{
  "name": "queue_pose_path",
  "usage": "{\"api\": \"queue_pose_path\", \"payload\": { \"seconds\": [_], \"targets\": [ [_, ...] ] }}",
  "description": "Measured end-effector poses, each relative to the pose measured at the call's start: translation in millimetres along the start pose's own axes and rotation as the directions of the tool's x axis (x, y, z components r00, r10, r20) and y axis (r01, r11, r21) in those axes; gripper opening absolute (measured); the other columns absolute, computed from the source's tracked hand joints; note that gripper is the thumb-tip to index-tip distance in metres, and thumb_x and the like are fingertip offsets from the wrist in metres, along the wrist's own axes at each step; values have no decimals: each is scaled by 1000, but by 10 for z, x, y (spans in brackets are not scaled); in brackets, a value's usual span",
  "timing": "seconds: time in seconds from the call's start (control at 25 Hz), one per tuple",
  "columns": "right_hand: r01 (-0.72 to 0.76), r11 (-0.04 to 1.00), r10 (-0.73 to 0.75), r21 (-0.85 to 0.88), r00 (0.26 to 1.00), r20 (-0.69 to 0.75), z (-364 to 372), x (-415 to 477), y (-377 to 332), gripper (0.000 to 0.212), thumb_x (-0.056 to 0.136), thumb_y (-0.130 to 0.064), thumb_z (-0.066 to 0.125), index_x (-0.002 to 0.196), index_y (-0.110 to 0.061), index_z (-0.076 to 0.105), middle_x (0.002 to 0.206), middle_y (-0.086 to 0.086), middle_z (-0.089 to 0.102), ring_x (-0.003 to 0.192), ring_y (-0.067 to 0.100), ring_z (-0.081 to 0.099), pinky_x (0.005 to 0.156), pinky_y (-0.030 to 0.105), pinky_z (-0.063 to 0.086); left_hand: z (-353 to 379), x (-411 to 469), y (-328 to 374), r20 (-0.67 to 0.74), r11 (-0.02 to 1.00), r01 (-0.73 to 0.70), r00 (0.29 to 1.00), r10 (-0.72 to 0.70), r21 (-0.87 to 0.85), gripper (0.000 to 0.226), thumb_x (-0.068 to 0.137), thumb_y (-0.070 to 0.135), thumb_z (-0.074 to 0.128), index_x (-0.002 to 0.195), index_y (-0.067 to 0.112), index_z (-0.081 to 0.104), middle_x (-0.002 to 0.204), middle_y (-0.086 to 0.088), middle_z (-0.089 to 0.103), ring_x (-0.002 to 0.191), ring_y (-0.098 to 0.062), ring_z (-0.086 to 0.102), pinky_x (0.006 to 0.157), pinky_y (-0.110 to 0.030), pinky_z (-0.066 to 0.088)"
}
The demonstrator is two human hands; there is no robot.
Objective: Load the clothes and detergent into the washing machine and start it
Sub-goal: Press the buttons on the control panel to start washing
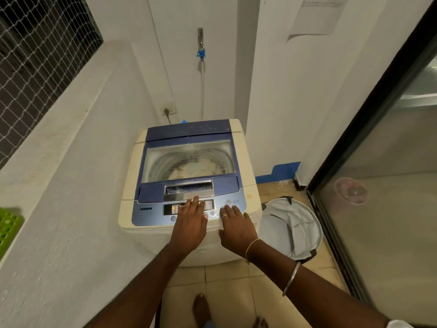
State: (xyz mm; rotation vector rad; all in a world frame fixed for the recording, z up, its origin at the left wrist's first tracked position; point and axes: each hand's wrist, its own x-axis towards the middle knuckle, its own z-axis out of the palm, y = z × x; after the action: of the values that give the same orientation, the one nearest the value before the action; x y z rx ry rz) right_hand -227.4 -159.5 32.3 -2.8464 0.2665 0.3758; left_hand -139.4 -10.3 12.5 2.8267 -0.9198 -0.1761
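Note:
A cream top-loading washing machine (246,162) with a blue lid (189,133) stands ahead of me, lid closed. Through the lid's window (189,159) pale clothes (201,168) show inside the drum. My left hand (190,223) lies flat on the blue control panel (151,214), fingers spread over the display and buttons. My right hand (236,229) rests on the panel's right end, fingertips just below the round power button (228,202). Neither hand holds anything. No detergent container is in view.
A white laundry basket (293,228), holding nothing, sits on the tiled floor right of the machine. A glass sliding door (378,185) runs along the right. A low white wall (59,185) with netting above is on the left. A tap and hose (201,53) hang behind the machine.

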Motion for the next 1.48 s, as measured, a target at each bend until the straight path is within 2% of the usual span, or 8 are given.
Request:
{"api": "queue_pose_path", "payload": {
  "seconds": [0.24,0.44,0.64,1.04,1.24,1.36,1.48],
  "targets": [
    [87,996,-87,1,996,-6,-111,-85,299,73,98,-42,51,158,-17,17,167,6,10,154,29,7,121,55,16,-31,-98,264,-10,998,67,998,-67,-4,60,101,40,22,150,10,40,161,-14,32,149,-32,27,122,-51,23],
    [78,997,-78,3,997,17,-183,-89,355,74,100,-43,48,159,-17,12,168,5,6,154,29,1,122,56,12,25,-197,305,11,998,60,998,-60,-10,74,94,50,7,153,14,36,163,-11,28,151,-30,23,123,-48,18],
    [45,999,-45,5,998,35,-219,31,301,76,100,-46,46,159,-17,8,168,5,2,154,30,-3,123,56,9,35,-140,197,22,996,79,997,-78,-38,71,96,49,14,152,13,38,162,-12,30,151,-31,24,122,-49,18],
    [21,1000,-21,-7,997,68,-89,156,193,76,100,-48,46,159,-18,9,168,5,1,154,30,-4,122,57,7,158,-114,75,55,996,80,995,-78,-48,75,95,53,9,151,13,40,162,-12,30,151,-32,26,121,-51,21],
    [-7,1000,8,-6,997,72,-106,166,174,77,100,-49,45,159,-18,7,168,4,0,154,30,-4,122,57,7,109,-85,41,51,997,71,996,-70,-30,64,101,46,21,152,12,37,162,-13,29,151,-32,24,122,-50,20],
    [-13,1000,13,-9,998,69,-120,156,175,77,100,-49,45,159,-18,8,168,4,1,154,30,-4,122,58,8,62,-65,47,38,998,53,998,-52,-26,69,99,48,15,151,10,38,162,-14,30,150,-32,26,121,-51,22],
    [-20,1000,21,-14,996,81,-141,135,169,77,100,-49,45,159,-18,6,168,5,0,154,30,-4,122,58,8,35,-59,52,46,999,43,998,-43,-13,63,101,45,22,152,10,37,162,-14,29,151,-32,24,122,-51,22]
  ]
}}
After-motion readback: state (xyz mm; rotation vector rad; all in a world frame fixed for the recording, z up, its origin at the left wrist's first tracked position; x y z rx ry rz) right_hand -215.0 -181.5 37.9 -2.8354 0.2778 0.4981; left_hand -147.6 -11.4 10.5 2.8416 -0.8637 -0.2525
